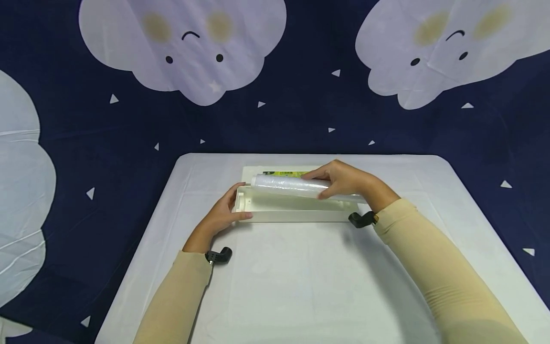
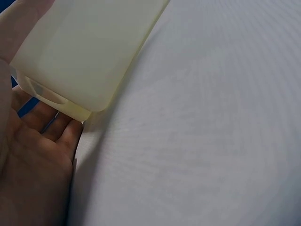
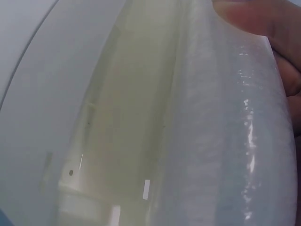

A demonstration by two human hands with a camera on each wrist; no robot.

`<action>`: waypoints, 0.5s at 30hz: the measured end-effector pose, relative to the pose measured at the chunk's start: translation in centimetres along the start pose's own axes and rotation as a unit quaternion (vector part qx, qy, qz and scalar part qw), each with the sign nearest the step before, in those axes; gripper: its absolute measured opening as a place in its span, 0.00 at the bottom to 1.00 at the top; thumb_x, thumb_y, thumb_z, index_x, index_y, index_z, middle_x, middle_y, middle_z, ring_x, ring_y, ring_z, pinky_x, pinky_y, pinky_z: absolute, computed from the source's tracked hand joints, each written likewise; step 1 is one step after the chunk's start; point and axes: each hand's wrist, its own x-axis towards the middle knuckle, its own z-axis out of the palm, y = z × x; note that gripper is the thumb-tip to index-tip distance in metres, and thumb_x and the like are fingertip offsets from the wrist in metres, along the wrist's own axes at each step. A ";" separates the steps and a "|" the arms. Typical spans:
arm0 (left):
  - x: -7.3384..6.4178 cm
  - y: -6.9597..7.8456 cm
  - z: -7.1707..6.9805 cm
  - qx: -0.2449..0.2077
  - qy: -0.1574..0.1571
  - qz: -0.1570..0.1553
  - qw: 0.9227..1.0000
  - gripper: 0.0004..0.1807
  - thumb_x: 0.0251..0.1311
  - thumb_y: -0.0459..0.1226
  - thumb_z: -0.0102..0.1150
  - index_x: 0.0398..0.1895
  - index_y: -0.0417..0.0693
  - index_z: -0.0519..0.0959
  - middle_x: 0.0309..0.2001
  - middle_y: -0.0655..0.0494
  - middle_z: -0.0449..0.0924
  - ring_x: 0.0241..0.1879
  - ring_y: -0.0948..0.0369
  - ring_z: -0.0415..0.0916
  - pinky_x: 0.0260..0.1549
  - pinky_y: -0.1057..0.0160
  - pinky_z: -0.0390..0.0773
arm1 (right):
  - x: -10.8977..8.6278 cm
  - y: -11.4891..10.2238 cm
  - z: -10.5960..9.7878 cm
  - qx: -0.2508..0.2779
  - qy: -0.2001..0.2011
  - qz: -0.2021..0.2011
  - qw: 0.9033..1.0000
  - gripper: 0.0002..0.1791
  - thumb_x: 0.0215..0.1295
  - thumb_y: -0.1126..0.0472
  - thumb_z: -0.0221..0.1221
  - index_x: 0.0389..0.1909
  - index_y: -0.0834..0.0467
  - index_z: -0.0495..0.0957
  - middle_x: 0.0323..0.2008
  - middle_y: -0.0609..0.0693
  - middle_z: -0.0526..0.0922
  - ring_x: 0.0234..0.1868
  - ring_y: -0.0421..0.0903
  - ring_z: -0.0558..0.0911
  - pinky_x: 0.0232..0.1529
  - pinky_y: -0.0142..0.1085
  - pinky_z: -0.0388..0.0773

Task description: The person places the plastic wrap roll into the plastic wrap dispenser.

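Observation:
A long cream plastic cling film box [image 1: 296,217] lies on the table with its inside showing. My left hand [image 1: 221,215] grips its left end, thumb along the front wall and fingers round the far corner. In the left wrist view, the box's rounded wall [image 2: 84,52] lies between thumb and fingers. From above, my right hand [image 1: 348,181] holds a roll of cling film [image 1: 283,185], thumb on the near side and fingers on the far side. The roll slants over the box, overlapping its back edge. In the right wrist view the shiny film roll [image 3: 244,141] runs beside the box's hollow [image 3: 136,94].
Behind the roll the box's lid [image 1: 251,170] stands back, with a green and yellow label [image 1: 281,174] partly covered. A white cloth covers the table [image 1: 292,277]. Beyond it hangs a dark blue fabric [image 1: 296,129] with cloud prints.

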 end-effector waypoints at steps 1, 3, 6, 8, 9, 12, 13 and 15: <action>0.0 0.0 0.0 -0.001 0.000 0.001 1.000 0.58 0.51 0.37 0.85 0.83 0.60 0.58 0.79 0.53 0.61 0.77 0.52 0.57 0.73 0.45 0.58 | 0.1 0.0 0.0 -0.001 -0.004 -0.002 1.000 0.38 0.52 0.74 0.77 0.68 0.60 0.80 0.63 0.56 0.81 0.60 0.49 0.82 0.58 0.43 0.79; 0.0 0.0 0.0 0.001 -0.001 0.001 1.000 0.58 0.51 0.37 0.85 0.83 0.60 0.58 0.79 0.53 0.62 0.77 0.52 0.57 0.73 0.44 0.57 | 0.2 -0.1 0.1 -0.003 -0.011 -0.005 1.000 0.38 0.52 0.74 0.77 0.68 0.61 0.80 0.64 0.54 0.81 0.62 0.48 0.81 0.60 0.43 0.78; 0.0 0.0 0.0 0.001 0.001 0.001 1.000 0.58 0.51 0.37 0.85 0.83 0.61 0.59 0.78 0.54 0.64 0.76 0.52 0.59 0.73 0.44 0.57 | 0.4 -0.1 0.3 -0.008 -0.020 -0.010 1.000 0.38 0.52 0.74 0.77 0.67 0.61 0.80 0.64 0.52 0.81 0.63 0.47 0.80 0.62 0.42 0.77; 0.0 0.0 0.1 0.002 0.001 0.001 1.000 0.57 0.51 0.38 0.85 0.82 0.62 0.60 0.77 0.55 0.65 0.76 0.53 0.60 0.73 0.44 0.57 | 0.6 -0.1 0.5 -0.009 -0.025 -0.011 1.000 0.38 0.52 0.75 0.77 0.67 0.61 0.80 0.64 0.51 0.81 0.63 0.47 0.80 0.62 0.42 0.77; 0.0 0.0 0.1 0.003 0.001 0.002 1.000 0.57 0.51 0.37 0.85 0.82 0.62 0.60 0.76 0.55 0.66 0.75 0.53 0.60 0.73 0.44 0.56 | 0.7 -0.1 0.5 -0.010 -0.027 -0.012 1.000 0.38 0.52 0.75 0.77 0.67 0.61 0.80 0.64 0.51 0.81 0.62 0.47 0.81 0.61 0.42 0.77; 0.0 -0.1 0.1 0.001 -0.001 0.006 1.000 0.56 0.52 0.36 0.85 0.82 0.61 0.60 0.75 0.54 0.67 0.75 0.52 0.61 0.74 0.43 0.55 | 0.8 -0.3 0.8 -0.009 -0.032 -0.013 0.999 0.38 0.51 0.76 0.76 0.67 0.60 0.81 0.62 0.52 0.82 0.58 0.47 0.83 0.58 0.43 0.79; 0.0 -0.1 0.0 -0.001 -0.001 0.007 1.000 0.56 0.52 0.36 0.85 0.82 0.61 0.60 0.75 0.54 0.67 0.75 0.52 0.61 0.74 0.43 0.55 | 0.9 -0.3 0.8 -0.010 -0.033 -0.013 0.999 0.38 0.51 0.76 0.76 0.67 0.60 0.81 0.62 0.52 0.82 0.58 0.47 0.83 0.58 0.43 0.79; 0.0 -0.1 0.0 -0.006 -0.003 0.008 1.000 0.56 0.52 0.35 0.84 0.82 0.60 0.60 0.75 0.53 0.67 0.74 0.51 0.62 0.73 0.44 0.57 | 1.0 -0.3 1.0 -0.012 -0.036 -0.011 0.999 0.38 0.51 0.76 0.76 0.67 0.59 0.81 0.62 0.51 0.83 0.58 0.46 0.83 0.59 0.43 0.79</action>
